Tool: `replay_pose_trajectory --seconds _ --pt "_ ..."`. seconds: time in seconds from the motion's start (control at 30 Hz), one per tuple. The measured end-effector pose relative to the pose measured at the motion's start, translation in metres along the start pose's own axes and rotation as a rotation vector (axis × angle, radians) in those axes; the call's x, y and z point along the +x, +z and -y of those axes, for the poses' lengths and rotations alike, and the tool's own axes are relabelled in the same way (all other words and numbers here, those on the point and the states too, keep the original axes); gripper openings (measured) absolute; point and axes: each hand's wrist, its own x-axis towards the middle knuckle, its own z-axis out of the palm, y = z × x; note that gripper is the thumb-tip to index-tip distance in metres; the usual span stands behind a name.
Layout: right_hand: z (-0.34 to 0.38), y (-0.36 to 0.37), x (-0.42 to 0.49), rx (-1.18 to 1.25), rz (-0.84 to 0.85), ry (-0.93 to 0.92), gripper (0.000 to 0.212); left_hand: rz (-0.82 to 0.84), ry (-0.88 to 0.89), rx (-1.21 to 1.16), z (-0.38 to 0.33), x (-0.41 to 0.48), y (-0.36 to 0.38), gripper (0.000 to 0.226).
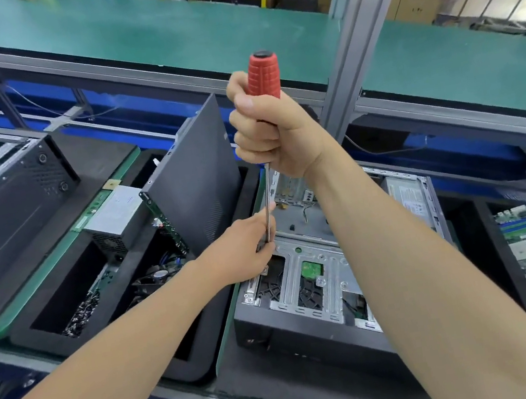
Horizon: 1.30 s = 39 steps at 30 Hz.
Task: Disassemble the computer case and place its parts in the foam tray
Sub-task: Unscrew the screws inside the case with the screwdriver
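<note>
Red-handled screwdriver (262, 76): 1; right hand (274, 136) fisted on handle; left hand (245, 249) fingers pinching shaft; 1 open computer case (304, 282).

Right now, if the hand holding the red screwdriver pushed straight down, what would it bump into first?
Probably the left hand, which pinches the shaft just below. The right hand grips the screwdriver pointing down at the open case. Depth is hard to judge, though.

Screwdriver (269, 205) tip hidden behind left hand (245, 253)
</note>
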Motion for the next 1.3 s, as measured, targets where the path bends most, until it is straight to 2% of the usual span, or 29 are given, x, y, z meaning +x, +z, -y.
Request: replay_pose_trajectory --seconds 0.07,0.13,0.2,0.23,0.3,0.37,0.4,0.47,0.53,0.57,0.67,0.77,0.83,0.87,0.93,1.0,1.1,1.17,1.23,1.3 --pt "0.002 0.009 -0.005 -0.219 -0.272 -0.08 0.024 -0.004 -0.009 -0.022 0.0 0.0 0.001 0.023" --pt "-0.002 0.021 -0.007 -0.454 -0.645 -0.133 0.038 -0.026 -0.011 -0.052 -0.001 -0.001 0.003 0.019" --pt "-0.006 0.037 -0.005 -0.469 -0.992 -0.164 0.036 -0.036 -0.011 -0.069 -0.003 -0.001 0.003 0.016" --pt "-0.008 0.043 -0.003 -0.422 -1.095 -0.195 0.032 -0.039 -0.004 -0.066 -0.002 -0.001 0.003 0.021" --pt "-0.013 0.05 0.0 -0.384 -1.197 -0.243 0.034 -0.046 -0.001 -0.051 -0.003 -0.001 0.005 0.023" --pt "-0.016 0.051 0.0 -0.343 -1.222 -0.287 0.043 -0.042 -0.031 -0.032 -0.001 -0.001 0.007 0.018" --pt "-0.016 0.049 -0.001 -0.315 -1.21 -0.3 0.046 -0.038 -0.045 -0.019 -0.001 -0.001 0.007 0.032" --pt "-0.013 0.042 -0.003 -0.284 -1.111 -0.272 0.049 -0.006 -0.048 -0.015 -0.002 -0.002 0.006 0.034" --pt "-0.007 0.033 -0.004 -0.245 -0.916 -0.215 0.046 0.012 -0.04 -0.007 -0.006 -0.002 0.003 0.013" --pt "-0.005 0.027 -0.005 -0.217 -0.797 -0.184 0.045 0.022 -0.047 0.001 -0.006 -0.002 0.001 0.01" --pt "0.0 0.006 -0.009 -0.103 -0.434 -0.099 0.043 0.058 -0.087 0.019 -0.009 -0.001 -0.001 0.011" --pt "0.002 -0.004 -0.007 0.05 -0.085 -0.008 0.036 0.055 -0.09 0.026 -0.012 -0.001 -0.004 0.025" --pt "0.002 -0.005 -0.003 0.093 0.057 0.032 0.042 0.053 -0.08 0.023 -0.01 -0.001 -0.003 0.028" --pt "0.002 -0.004 -0.002 0.09 0.066 0.036 0.041 0.049 -0.083 0.019 -0.01 -0.001 -0.003 0.03" --pt "0.003 -0.001 0.0 0.009 -0.019 -0.001 0.026 0.035 -0.092 0.007 -0.01 -0.002 -0.003 0.026" --pt "0.004 0.007 -0.001 -0.151 -0.227 -0.072 0.015 0.021 -0.101 -0.028 -0.009 -0.002 -0.002 0.017" --pt "-0.001 0.026 -0.003 -0.39 -0.722 -0.203 0.022 0.004 -0.073 -0.032 -0.008 -0.002 -0.001 0.011" --pt "-0.007 0.037 -0.002 -0.447 -1.045 -0.26 0.024 -0.008 -0.067 -0.005 -0.006 -0.002 0.002 0.009" --pt "-0.011 0.044 0.0 -0.435 -1.191 -0.3 0.031 -0.015 -0.083 0.016 -0.006 -0.002 0.003 0.028" --pt "-0.01 0.044 0.002 -0.358 -1.207 -0.301 0.045 0.005 -0.074 0.005 -0.006 -0.003 0.001 0.043"
